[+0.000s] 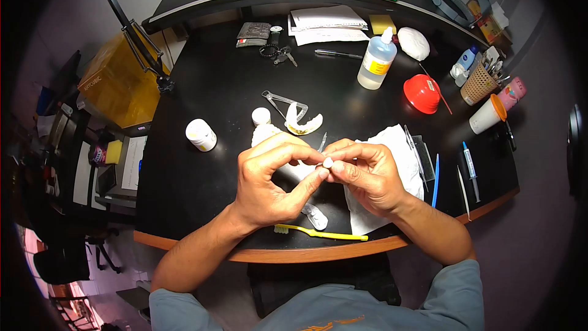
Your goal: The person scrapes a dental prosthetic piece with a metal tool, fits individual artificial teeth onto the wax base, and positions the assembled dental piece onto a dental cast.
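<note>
Above the black desk, my left hand (269,175) and my right hand (370,175) meet fingertip to fingertip. Both pinch a small white piece (327,163) whose exact kind I cannot make out. Behind my left hand, a white toothed dental model (264,132) is partly hidden. Just beyond lie a horseshoe-shaped dental arch (304,125) with yellow patches and a metal caliper (285,102). Under my right hand and wrist spreads a white cloth (366,211). A clear-white plastic piece (316,216) and a yellow toothbrush (324,233) lie below my hands.
White jars (201,135) stand at left. A squeeze bottle (377,61), a red bowl (422,94) and a cup (488,114) stand toward the right. A blue tool (436,181) and a syringe (470,165) lie near the right edge. A lamp arm (138,40) rises at back left.
</note>
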The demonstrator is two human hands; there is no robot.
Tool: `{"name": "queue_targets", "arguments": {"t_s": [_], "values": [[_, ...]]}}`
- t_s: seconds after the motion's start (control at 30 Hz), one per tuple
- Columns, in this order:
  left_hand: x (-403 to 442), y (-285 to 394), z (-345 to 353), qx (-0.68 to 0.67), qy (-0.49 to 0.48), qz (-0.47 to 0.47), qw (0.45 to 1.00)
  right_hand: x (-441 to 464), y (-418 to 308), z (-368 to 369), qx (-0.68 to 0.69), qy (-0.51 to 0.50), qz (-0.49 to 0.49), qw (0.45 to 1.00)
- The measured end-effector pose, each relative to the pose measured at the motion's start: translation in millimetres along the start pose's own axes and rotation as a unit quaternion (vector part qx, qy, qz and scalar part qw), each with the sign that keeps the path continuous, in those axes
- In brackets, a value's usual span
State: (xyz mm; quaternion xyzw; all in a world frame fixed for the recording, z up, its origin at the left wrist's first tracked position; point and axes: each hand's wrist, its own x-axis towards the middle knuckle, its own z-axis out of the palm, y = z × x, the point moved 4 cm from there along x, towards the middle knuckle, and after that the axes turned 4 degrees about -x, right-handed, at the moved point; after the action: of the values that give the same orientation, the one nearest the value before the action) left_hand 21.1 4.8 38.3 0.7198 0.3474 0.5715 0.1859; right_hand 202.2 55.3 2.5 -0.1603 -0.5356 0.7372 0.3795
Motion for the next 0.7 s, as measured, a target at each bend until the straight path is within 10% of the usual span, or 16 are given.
{"name": "queue_targets", "arguments": {"t_s": [0.7], "values": [[-0.7, -1.6, -1.6, 0.003, 0.002, -0.003, 1.000, -0.9, -0.1, 2.9, -0.022, -0.013, 0.014, 1.000]]}}
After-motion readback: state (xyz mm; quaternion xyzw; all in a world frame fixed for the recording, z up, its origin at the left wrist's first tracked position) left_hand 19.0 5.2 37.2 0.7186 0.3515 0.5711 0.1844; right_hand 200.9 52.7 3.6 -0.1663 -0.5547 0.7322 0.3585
